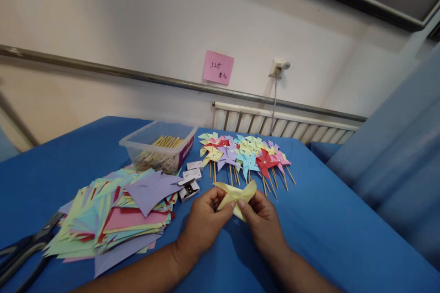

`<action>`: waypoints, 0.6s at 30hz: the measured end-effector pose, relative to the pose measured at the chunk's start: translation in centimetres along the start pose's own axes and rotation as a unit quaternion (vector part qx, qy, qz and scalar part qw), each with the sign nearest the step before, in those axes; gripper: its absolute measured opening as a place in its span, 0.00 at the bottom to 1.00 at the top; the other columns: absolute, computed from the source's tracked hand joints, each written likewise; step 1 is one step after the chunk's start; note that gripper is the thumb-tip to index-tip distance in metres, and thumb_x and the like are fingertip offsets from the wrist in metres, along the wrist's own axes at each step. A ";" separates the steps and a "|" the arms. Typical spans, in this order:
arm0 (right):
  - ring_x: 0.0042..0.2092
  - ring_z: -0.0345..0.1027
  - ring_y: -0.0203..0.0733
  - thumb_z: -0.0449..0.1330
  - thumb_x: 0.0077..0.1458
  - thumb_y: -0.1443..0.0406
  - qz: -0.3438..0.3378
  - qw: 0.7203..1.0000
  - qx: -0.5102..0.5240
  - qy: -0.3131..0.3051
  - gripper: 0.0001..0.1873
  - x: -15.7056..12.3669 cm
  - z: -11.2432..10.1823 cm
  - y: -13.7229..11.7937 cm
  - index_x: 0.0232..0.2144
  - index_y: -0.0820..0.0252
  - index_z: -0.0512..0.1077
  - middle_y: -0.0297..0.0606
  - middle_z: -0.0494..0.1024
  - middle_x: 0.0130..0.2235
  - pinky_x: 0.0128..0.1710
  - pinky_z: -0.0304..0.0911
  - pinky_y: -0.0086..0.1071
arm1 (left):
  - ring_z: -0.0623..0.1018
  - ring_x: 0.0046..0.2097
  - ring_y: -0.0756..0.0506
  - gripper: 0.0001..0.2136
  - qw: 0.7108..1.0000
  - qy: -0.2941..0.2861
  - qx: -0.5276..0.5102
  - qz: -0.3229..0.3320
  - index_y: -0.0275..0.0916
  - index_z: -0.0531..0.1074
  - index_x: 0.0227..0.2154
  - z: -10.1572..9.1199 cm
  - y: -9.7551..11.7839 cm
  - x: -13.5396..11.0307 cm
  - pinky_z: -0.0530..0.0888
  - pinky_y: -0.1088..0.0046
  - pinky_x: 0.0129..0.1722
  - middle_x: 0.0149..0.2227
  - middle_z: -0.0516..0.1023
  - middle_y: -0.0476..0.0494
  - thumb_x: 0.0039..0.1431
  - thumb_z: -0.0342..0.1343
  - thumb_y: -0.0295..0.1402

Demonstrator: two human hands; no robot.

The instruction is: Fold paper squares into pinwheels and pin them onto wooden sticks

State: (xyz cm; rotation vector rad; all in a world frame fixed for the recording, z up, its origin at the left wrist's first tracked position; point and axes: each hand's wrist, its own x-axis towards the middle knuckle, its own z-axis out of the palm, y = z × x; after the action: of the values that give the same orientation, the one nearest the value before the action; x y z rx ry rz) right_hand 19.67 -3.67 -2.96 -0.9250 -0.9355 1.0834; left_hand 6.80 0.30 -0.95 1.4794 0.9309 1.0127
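Observation:
Between my two hands is a pale yellow paper pinwheel [240, 196], its points folded in toward the middle. My left hand [208, 217] grips its left side, thumb pressed near the centre. On the other side my right hand [264, 219] pinches it, the two thumbs almost meeting. Behind the hands, several finished paper pinwheels [249, 161] on wooden sticks lie in rows. To the left is a heap of coloured cut paper sheets [137, 219], with a purple sheet [153, 190] on top. A small open box [189, 190] of dark metal bits sits beside the heap.
A clear plastic bin [137, 144] holds many wooden sticks [165, 146]. Two more small boxes [192, 174] stand near it. Black-handled scissors [34, 242] lie at far left, on the blue tablecloth [330, 219]. Behind are a metal rail [137, 75], a radiator [254, 121] and a plugged-in cord [275, 100].

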 end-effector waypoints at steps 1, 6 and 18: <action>0.38 0.72 0.42 0.64 0.49 0.59 -0.001 1.000 -0.003 0.001 0.13 0.0 0.0 0.0 0.37 0.58 0.74 0.38 0.79 0.37 0.40 0.66 0.36 | 0.72 0.29 0.49 0.06 1.000 -0.006 -0.009 0.000 0.37 0.70 0.28 0.0 0.0 0.0 0.69 0.75 0.30 0.26 0.73 0.51 0.50 0.58 0.34; 0.37 0.71 0.42 0.63 0.50 0.59 -0.014 0.999 -0.038 0.002 0.13 0.0 -0.2 0.0 0.37 0.59 0.74 0.38 0.79 0.35 0.41 0.65 0.36 | 0.72 0.30 0.49 0.06 1.000 -0.009 -0.016 0.004 0.37 0.70 0.28 0.1 0.1 -0.1 0.69 0.74 0.31 0.27 0.74 0.50 0.50 0.58 0.34; 0.34 0.69 0.38 0.63 0.51 0.60 0.014 1.000 -0.024 -0.007 0.12 0.0 -0.4 0.5 0.36 0.62 0.74 0.35 0.76 0.30 0.37 0.63 0.31 | 0.72 0.29 0.48 0.08 0.999 -0.001 -0.019 -0.040 0.36 0.70 0.26 -0.1 -0.1 0.3 0.68 0.73 0.31 0.26 0.74 0.49 0.48 0.59 0.36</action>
State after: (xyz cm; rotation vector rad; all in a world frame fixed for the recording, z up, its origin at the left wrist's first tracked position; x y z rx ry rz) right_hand 19.88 -3.58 -3.53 -0.9738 -0.9657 1.0953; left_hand 6.77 0.60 -1.00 1.3998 0.9570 0.9648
